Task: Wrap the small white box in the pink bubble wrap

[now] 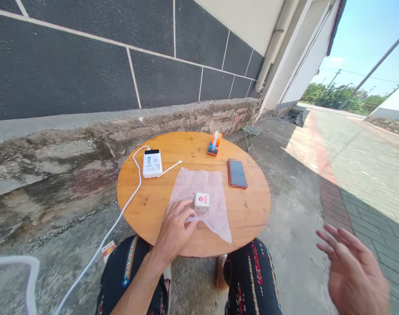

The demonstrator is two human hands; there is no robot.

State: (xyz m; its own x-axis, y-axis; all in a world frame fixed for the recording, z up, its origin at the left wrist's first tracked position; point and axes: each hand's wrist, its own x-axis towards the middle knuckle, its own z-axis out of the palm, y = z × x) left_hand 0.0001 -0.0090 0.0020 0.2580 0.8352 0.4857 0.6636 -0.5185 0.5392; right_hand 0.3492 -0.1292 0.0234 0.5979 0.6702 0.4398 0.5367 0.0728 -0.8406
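Observation:
A small white box [202, 201] with a red round mark on top sits on a sheet of bubble wrap [209, 181], which is spread over the round wooden table. My left hand [178, 223] is at the near left of the box, its fingers bent and the sheet's near edge between thumb and fingers. One fingertip reaches the box's left side; whether it touches is hard to tell. Off to the right of the table, my right hand [353, 267] is raised with fingers apart and holds nothing.
On the wooden table [248, 210] are a white power bank [152, 164] with a cable [120, 214] running off left, an orange tape dispenser [215, 143] at the back, and a dark phone-like slab [237, 173] at right. A folding stool [250, 133] stands behind, near the wall [88, 65].

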